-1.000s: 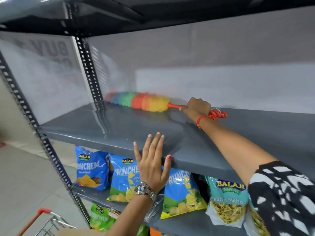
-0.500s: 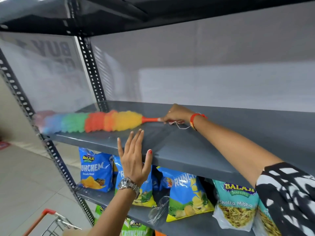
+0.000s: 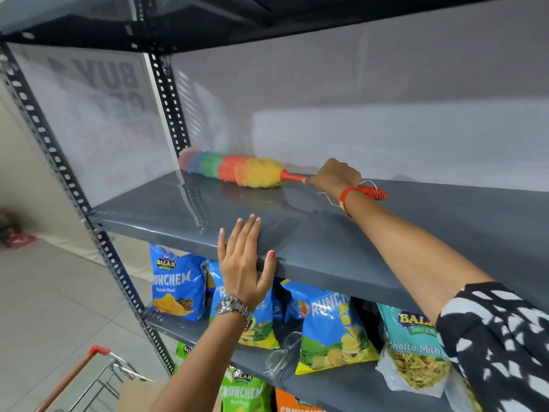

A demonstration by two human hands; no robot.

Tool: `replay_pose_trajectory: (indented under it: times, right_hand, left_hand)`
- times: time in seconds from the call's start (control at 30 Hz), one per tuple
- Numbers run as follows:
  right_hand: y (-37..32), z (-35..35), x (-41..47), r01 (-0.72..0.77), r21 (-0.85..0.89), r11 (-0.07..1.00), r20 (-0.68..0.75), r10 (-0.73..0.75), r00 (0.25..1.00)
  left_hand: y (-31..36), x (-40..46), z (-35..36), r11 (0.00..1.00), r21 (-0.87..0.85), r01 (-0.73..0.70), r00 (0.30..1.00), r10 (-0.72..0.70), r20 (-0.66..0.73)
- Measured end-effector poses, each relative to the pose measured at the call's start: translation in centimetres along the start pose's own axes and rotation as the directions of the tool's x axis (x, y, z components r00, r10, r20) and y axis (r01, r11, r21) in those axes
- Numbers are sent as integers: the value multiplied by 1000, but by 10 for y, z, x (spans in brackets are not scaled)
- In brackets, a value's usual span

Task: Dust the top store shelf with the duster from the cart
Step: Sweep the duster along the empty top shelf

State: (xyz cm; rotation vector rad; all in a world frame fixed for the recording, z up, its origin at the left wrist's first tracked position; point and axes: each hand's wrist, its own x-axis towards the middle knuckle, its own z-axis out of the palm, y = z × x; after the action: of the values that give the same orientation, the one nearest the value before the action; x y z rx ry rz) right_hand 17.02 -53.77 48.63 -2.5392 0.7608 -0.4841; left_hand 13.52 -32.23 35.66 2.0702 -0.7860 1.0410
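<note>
A rainbow-coloured fluffy duster (image 3: 237, 171) with an orange handle lies along the back of the grey top shelf (image 3: 416, 233), its head pointing left toward the rear upright. My right hand (image 3: 334, 176) is closed on the handle, whose ribbed orange end sticks out past my wrist. My left hand (image 3: 245, 263) rests flat with spread fingers on the shelf's front edge and holds nothing.
Blue and teal snack bags (image 3: 332, 325) fill the shelf below, with green and orange ones lower. Perforated metal uprights (image 3: 74, 191) frame the left side. A cart with an orange handle (image 3: 86, 373) stands at the bottom left on the tiled floor.
The duster swept from the back of the shelf out to the front left edge, then back to the rear. My left hand shifted slightly along the front edge.
</note>
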Motion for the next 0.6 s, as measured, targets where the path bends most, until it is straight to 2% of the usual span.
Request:
replay_pose_trajectory:
  times: [0.2,0.37,0.5,0.6]
  right_hand:
    - [8,-28,-32,40,81,996,62,-45,997]
    - [10,-42,-61,119,94,988,94,-128,987]
    - [3,-52,-85,180,89,980,160,-192,968]
    - [-9,-47,-109,260,58,964,210,-266,941]
  left_hand:
    - [9,0,-11,1000,17,17,996,-18,84]
    - [13,-14,-22,1000,-24,-18,998,19,60]
    - [9,-40,-34,994,-18,-110,991,111,70]
    - [-3,-68,-46,974,59,-220,966,209,153]
